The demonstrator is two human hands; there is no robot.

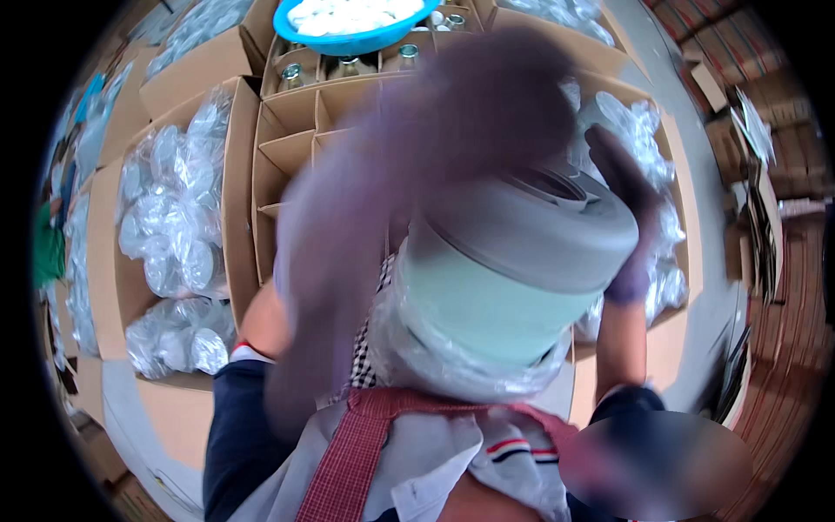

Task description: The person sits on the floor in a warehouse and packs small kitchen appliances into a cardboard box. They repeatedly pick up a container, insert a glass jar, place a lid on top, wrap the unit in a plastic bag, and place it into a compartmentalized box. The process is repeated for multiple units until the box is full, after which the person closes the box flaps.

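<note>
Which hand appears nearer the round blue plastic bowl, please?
Left: the purple-gloved left hand appears just below-right of the bowl; the gloved right hand, lower and farther right.

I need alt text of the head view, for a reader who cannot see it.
A pale green container with a grey lid tilts before the person's chest, the gloved right hand at its side and the blurred left hand nearer the camera. Nearby are cartons of plastic-wrapped items and a blue basin of white pieces.
</note>
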